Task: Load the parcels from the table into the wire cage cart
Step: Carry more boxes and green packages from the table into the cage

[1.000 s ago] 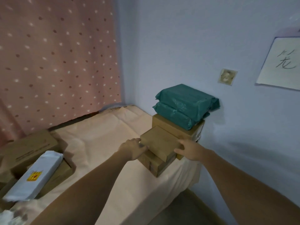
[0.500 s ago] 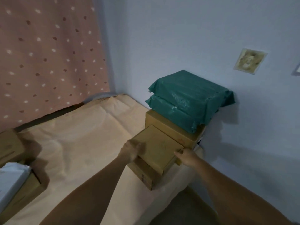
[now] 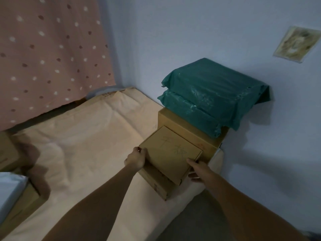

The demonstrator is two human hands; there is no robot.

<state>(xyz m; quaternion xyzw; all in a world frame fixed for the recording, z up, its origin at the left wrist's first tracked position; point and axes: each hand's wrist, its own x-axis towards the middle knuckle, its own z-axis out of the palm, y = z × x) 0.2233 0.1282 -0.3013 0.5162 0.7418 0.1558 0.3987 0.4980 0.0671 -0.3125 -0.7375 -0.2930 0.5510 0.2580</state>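
- Since a second ago both hands have closed in on the flat cardboard box: the left hand grips its left edge, the right hand its near right corner.
- It sits atop a lower box at the table corner.
- Risk: lifting could drag that lower box over the edge.
- Just behind, a taller box carrying two green bags blocks any backward tilt; the cart is out of view.
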